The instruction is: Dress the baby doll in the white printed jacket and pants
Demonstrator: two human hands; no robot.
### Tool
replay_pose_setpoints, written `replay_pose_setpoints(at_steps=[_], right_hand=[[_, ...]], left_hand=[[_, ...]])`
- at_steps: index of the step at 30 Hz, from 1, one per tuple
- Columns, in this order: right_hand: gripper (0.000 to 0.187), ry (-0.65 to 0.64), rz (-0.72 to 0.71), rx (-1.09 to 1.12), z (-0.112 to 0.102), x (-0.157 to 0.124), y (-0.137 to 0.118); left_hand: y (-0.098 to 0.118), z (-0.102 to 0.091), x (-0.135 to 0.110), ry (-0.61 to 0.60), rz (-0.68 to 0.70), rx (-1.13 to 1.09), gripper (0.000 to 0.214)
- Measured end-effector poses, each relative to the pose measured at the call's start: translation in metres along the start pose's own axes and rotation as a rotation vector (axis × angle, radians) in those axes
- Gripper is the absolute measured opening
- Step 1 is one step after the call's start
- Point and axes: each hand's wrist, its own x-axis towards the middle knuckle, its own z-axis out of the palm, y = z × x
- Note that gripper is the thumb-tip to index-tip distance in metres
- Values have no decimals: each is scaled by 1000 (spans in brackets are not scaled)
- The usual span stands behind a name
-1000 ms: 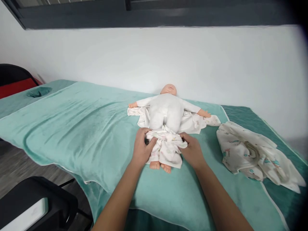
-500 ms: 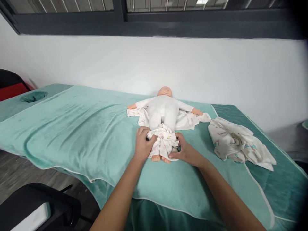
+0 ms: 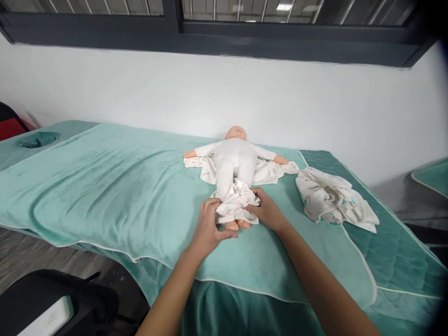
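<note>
Trousers (image 3: 236, 201) for the doll, white with small prints, sit bunched up around its legs, right between two bare hands. Closest of all, down in the left corner, is a black chair (image 3: 52, 298). Two bare arms reach up from the bottom edge. Left hand (image 3: 206, 228) lies on the left side of the bunched cloth, with its thumb sticking out under the doll's little feet (image 3: 238, 225). The fingers touch the cloth, but I cannot tell if they grip it or only rest there. Right hand (image 3: 268, 210) is on the other side, and its fingers are curled tight into the trousers.

Past the hands the doll (image 3: 233, 161) lies on its back in a white suit, arms out wide, head away from the person. A white printed cloth (image 3: 271, 172) is spread out under it. More printed baby clothes (image 3: 332, 198) lie in a heap to the right, apart from the doll.

All of this is on a big green towel (image 3: 105, 182) over a bed. Behind it is a white wall (image 3: 315, 102), and on top of that a dark window frame (image 3: 210, 39)
</note>
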Motion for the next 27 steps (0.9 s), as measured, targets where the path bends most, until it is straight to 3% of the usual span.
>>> replay_pose_setpoints(at_steps=[3,9,12,15,19,27], right_hand=[[34,16,7,-1,0,0,-3],[28,-48,29,103,0,-23,-15],[42,-96,-21,130,0,-42,-19],[64,-60,-73,72,4,-52,-19],[58,25,-83,6,11,-53,-19],[46,50,-47,-43,14,-54,-21]], left_hand=[[-1,4,-1,-23,-18,68,94],[0,5,3,25,21,143,78],[-3,5,4,48,40,138,75],[-4,5,4,51,47,132,75],[2,-2,5,-24,18,184,74],[25,-26,26,-253,45,408,67]])
